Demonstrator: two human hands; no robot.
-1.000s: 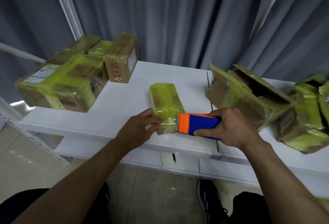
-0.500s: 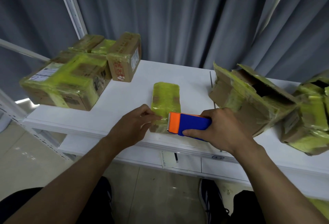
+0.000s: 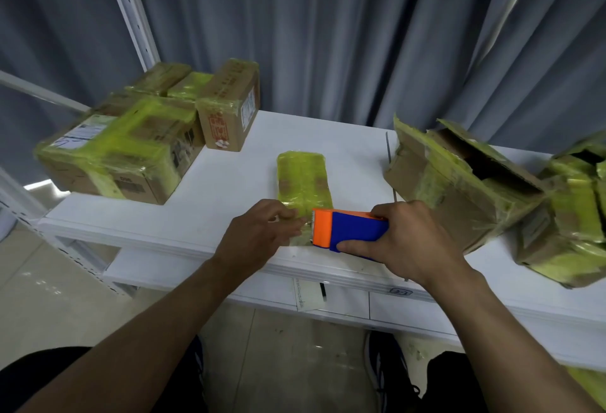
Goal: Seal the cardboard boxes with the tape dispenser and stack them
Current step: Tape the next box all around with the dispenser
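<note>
The right hand [image 3: 406, 242] grips the orange and blue tape dispenser [image 3: 347, 230], its orange end on the near end of a flat box [image 3: 303, 179] wrapped in yellow-green tape; the left hand [image 3: 259, 235] pinches this same end from the left. The box lies near the front edge of the white table [image 3: 229, 189], between sealed boxes [image 3: 131, 147] at the far left and an open box [image 3: 459, 183] at the right.
</note>
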